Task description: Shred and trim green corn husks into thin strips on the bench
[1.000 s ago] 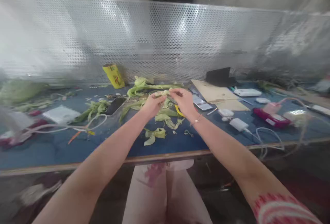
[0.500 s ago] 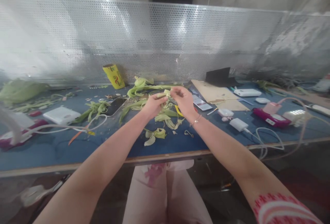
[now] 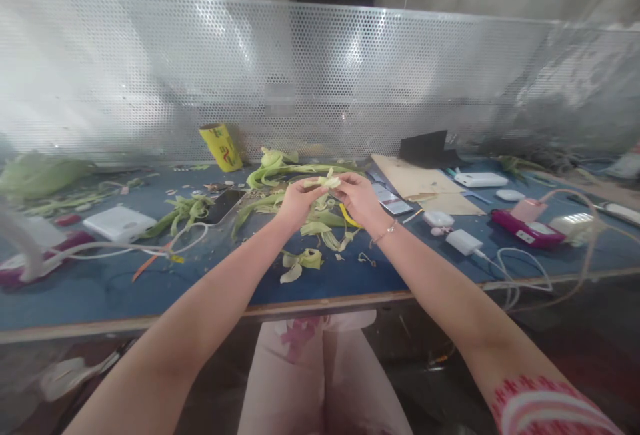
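The head view is showing two bare hands that are meeting near the middle of the frame, above a blue table. The left hand is pinching a pale leaf piece between its thumb and its fingers. The right hand is grasping the same piece from the other side, with its fingertips bent around it. The piece is staying in the small space between the two hands, at the centre of the frame; its exact shape I cannot tell, because the fingers are covering a part of it. A thin bracelet is circling the right wrist.

Just below the hands, curled leaves are lying on the table, and a smaller leaf scrap is resting nearer to the front edge. Behind the hands, long green leaves are stretching across. A yellow tube is standing tilted left of them. A dark phone is lying left of the centre, and another phone, with a lit screen, is lying right of the right hand, beside brown paper.
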Demonstrator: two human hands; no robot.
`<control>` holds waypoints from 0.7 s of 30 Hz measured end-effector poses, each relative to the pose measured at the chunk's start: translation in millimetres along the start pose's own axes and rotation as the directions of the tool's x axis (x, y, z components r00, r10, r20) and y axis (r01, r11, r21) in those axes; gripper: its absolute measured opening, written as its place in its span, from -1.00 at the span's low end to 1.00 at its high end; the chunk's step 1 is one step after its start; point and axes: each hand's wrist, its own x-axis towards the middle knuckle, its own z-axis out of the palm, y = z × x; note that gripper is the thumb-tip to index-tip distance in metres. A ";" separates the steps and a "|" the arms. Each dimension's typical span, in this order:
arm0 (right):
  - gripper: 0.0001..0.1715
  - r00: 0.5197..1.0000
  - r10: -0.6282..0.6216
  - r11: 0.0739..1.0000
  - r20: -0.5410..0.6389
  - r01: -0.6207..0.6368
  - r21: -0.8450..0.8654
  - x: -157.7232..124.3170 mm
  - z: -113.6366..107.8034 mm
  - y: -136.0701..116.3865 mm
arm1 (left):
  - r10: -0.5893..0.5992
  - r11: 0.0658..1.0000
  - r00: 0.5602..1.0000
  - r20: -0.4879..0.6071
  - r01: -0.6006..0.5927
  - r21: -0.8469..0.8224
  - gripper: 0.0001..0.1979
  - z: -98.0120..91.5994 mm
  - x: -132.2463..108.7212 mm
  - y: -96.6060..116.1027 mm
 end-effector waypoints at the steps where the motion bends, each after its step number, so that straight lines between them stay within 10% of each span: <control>1: -0.73 1.000 0.009 1.000 0.007 -0.009 -0.002 -0.3 0.0 -0.6 | 0.008 1.000 1.000 0.010 -0.009 0.018 -0.70 0.2 -0.4 0.0; 21: -0.91 0.987 -0.163 0.885 0.002 0.147 -0.442 2.4 -4.2 12.6 | -0.140 0.959 0.989 -0.045 0.124 -0.256 -0.81 11.3 -8.3 -1.2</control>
